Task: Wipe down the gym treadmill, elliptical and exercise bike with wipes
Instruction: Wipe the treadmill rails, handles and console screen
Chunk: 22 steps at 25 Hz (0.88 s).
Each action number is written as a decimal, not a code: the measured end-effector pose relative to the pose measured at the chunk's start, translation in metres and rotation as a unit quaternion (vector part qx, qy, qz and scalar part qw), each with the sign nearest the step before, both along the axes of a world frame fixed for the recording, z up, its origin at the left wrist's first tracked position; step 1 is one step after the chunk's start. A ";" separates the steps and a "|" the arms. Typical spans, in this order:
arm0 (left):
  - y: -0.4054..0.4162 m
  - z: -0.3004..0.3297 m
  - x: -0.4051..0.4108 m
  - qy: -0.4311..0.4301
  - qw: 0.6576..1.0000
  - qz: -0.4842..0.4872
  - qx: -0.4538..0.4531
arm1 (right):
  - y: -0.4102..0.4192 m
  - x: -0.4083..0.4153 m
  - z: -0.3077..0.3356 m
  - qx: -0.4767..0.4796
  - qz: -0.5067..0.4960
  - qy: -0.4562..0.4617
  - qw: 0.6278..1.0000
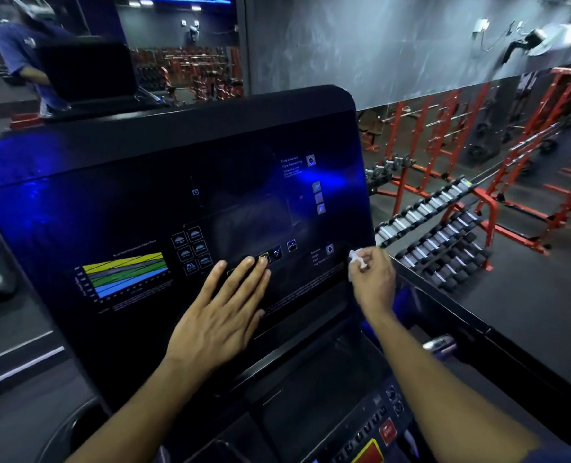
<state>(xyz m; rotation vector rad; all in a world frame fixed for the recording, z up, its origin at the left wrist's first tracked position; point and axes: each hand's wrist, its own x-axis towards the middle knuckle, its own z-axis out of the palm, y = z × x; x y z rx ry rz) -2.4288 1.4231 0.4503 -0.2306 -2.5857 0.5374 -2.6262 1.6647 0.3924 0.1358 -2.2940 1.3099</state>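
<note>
Head view: your left hand (225, 307) lies flat, fingers straight, on the dark treadmill console (163, 208) at centre. Your right hand (372, 279), at 3 o'clock, pinches a small white wipe (357, 257) against the console's right edge. You'd do best to spread the wipe out, sweep in overlapping passes toward 9 o'clock, and press lightly over the buttons. Legible print: "Time elapsed", "Time Remaining", "Time in Zone"; other labels are too blurred.

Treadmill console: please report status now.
Left hand flat on console. Right hand pinches wipe at console's right edge. Nothing in the way.
</note>
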 end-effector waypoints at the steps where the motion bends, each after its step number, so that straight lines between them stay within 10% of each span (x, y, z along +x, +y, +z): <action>1: 0.000 -0.001 0.000 -0.002 1.000 -0.001 0.000 | -0.007 0.016 -0.005 -0.003 0.013 0.011 1.000; 8: 0.001 -0.002 0.001 0.007 1.000 -0.002 0.003 | -0.057 0.092 -0.003 0.036 0.193 0.063 0.979; 17: -0.001 -0.004 0.001 0.006 1.000 -0.001 -0.002 | 0.007 -0.040 0.036 0.026 -0.026 0.000 0.999; 22: 0.000 -0.004 0.001 0.004 1.000 0.005 -0.005 | -0.064 0.046 0.041 0.041 0.109 0.097 0.988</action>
